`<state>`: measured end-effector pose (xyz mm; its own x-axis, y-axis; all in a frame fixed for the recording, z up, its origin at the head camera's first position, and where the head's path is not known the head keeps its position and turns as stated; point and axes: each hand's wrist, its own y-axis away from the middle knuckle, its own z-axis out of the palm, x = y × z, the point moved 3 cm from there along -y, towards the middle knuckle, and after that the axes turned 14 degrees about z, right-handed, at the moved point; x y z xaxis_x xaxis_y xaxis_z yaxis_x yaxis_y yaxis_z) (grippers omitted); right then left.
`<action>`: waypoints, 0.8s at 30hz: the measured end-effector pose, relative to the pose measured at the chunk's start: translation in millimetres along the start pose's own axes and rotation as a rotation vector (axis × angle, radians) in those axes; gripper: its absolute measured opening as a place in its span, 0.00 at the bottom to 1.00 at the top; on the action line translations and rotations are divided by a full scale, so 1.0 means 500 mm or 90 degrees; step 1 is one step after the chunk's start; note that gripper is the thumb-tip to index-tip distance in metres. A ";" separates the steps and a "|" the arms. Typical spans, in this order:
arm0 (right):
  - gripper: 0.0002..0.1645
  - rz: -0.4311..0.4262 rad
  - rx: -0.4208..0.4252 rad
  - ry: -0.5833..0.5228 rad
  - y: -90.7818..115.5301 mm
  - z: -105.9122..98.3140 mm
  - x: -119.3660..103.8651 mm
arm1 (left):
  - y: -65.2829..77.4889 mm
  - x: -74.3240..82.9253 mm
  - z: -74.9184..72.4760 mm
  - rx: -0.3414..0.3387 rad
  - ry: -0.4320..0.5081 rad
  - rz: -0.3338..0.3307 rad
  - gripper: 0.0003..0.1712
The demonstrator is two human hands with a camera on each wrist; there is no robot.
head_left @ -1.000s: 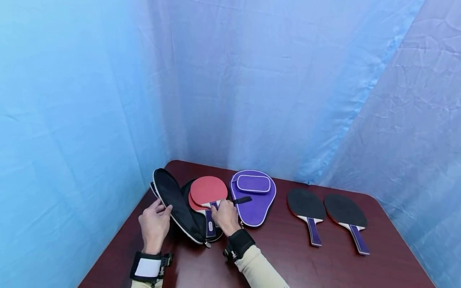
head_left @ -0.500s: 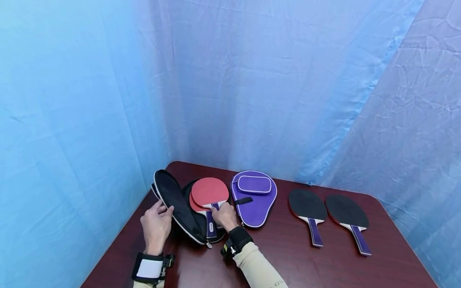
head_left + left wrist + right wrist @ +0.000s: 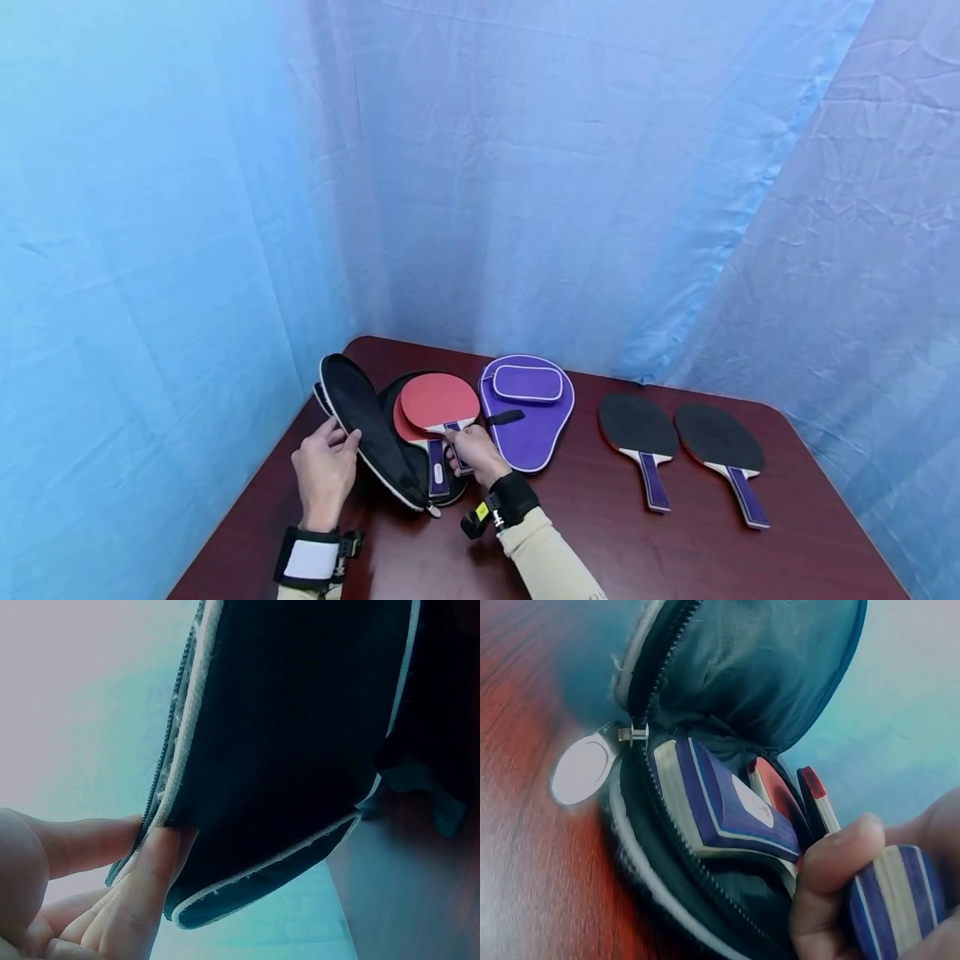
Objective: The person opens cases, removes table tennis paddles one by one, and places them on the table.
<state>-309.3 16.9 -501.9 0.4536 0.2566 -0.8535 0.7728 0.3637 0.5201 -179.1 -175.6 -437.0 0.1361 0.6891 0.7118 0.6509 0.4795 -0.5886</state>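
On the table's left lies an unzipped black paddle case (image 3: 365,421). My left hand (image 3: 325,473) pinches the white-piped rim of its raised flap (image 3: 285,735) between thumb and fingers. One red-faced table tennis paddle (image 3: 437,471) lies inside the case, its purple handle (image 3: 735,799) near the zipper. A second red-faced paddle (image 3: 438,402) overlaps the first from above. My right hand (image 3: 477,454) grips that upper paddle by its purple and white handle (image 3: 896,900). From these views I cannot tell whether the two paddles touch.
Right of the black case lies a purple paddle case (image 3: 528,433) with a small pocket and black strap. Two black-faced paddles (image 3: 637,425) rest farther right on the dark red table (image 3: 570,533). Blue curtains (image 3: 525,183) hang behind and at the sides.
My right hand has turned at the wrist and moved slightly right, its thumb now along the handle. The upper paddle has shifted a little right and nearer. The left hand keeps its pinch.
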 end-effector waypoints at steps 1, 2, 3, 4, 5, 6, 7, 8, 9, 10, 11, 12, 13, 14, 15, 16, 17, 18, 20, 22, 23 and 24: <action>0.17 -0.002 0.005 0.003 0.003 -0.004 0.001 | -0.001 0.000 0.002 -0.003 0.002 0.001 0.22; 0.16 -0.005 0.010 0.003 0.005 -0.008 0.002 | -0.001 0.000 0.004 -0.006 0.004 0.003 0.23; 0.16 -0.006 0.016 0.006 0.008 -0.012 0.003 | -0.002 0.001 0.006 -0.009 0.005 0.004 0.23; 0.16 -0.007 0.022 0.009 0.012 -0.016 0.004 | -0.003 0.002 0.008 -0.011 0.006 0.005 0.23; 0.16 -0.009 0.028 0.009 0.015 -0.020 0.005 | -0.004 0.002 0.009 -0.012 0.007 0.008 0.23; 0.16 -0.012 0.034 0.012 0.018 -0.024 0.007 | -0.005 0.003 0.010 -0.013 0.007 0.010 0.23; 0.17 -0.017 0.038 0.018 0.022 -0.029 0.009 | -0.006 0.005 0.011 -0.013 0.006 0.011 0.23; 0.17 -0.020 0.039 0.017 0.027 -0.033 0.011 | -0.007 0.006 0.011 -0.012 0.007 0.012 0.23; 0.17 -0.024 0.042 0.020 0.032 -0.039 0.014 | -0.007 0.008 0.012 -0.012 0.008 0.014 0.23; 0.17 -0.028 0.043 0.021 0.037 -0.044 0.017 | -0.007 0.010 0.013 -0.011 0.009 0.015 0.23; 0.18 -0.030 0.045 0.022 0.044 -0.051 0.021 | -0.008 0.011 0.013 -0.011 0.010 0.016 0.23; 0.18 -0.033 0.047 0.023 0.050 -0.059 0.024 | -0.008 0.013 0.014 -0.010 0.012 0.018 0.23; 0.18 -0.036 0.049 0.022 0.058 -0.067 0.028 | -0.009 0.015 0.014 -0.009 0.015 0.019 0.23; 0.18 -0.038 0.051 0.019 0.066 -0.076 0.032 | -0.009 0.016 0.014 -0.008 0.016 0.021 0.23; 0.18 -0.043 0.055 0.020 0.076 -0.087 0.036 | -0.009 0.018 0.014 -0.008 0.017 0.023 0.23; 0.18 -0.046 0.057 0.016 0.087 -0.098 0.039 | -0.010 0.019 0.014 -0.006 0.018 0.025 0.23; 0.18 -0.049 0.061 0.013 0.100 -0.110 0.043 | -0.011 0.019 0.013 -0.006 0.019 0.027 0.23; 0.17 -0.053 0.064 0.009 0.114 -0.123 0.047 | -0.011 0.020 0.012 -0.006 0.020 0.029 0.24; 0.17 -0.059 0.073 0.002 0.147 -0.152 0.056 | -0.011 0.020 0.009 -0.005 0.016 0.030 0.24; 0.17 -0.057 0.084 -0.009 0.185 -0.184 0.067 | -0.010 0.019 0.005 -0.004 0.013 0.028 0.25; 0.17 -0.057 0.091 -0.013 0.206 -0.201 0.073 | -0.009 0.019 0.003 -0.003 0.010 0.026 0.25; 0.17 -0.055 0.101 -0.019 0.227 -0.220 0.080 | -0.009 0.020 0.001 -0.001 0.008 0.023 0.25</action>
<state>-252.3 166.7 -473.5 0.3939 0.2037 -0.8963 0.8685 0.2367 0.4355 -180.9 -170.4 -427.5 0.1685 0.6994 0.6946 0.6463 0.4537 -0.6136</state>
